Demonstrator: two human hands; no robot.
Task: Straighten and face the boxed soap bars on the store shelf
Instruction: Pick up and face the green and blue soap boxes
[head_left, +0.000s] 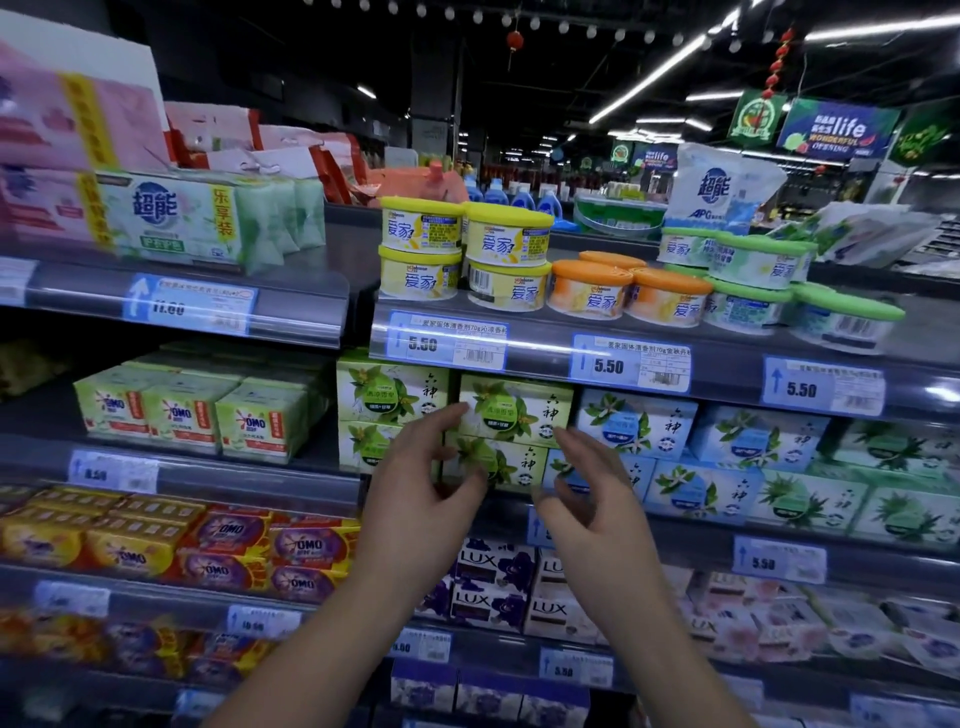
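Green boxed soap bars are stacked two high on the middle shelf, with pale blue boxes to their right and darker green ones further right. My left hand is raised in front of the lower green box, fingers spread, fingertips at the box fronts. My right hand hovers just right of it, fingers apart, in front of the lower blue boxes. Neither hand holds a box. The hands hide part of the lower row.
Round air-freshener tubs stand on the shelf above. OMO soap packs sit to the left. LUX boxes fill the shelf below. Price-tag rails run along each shelf edge. The shop aisle lies beyond.
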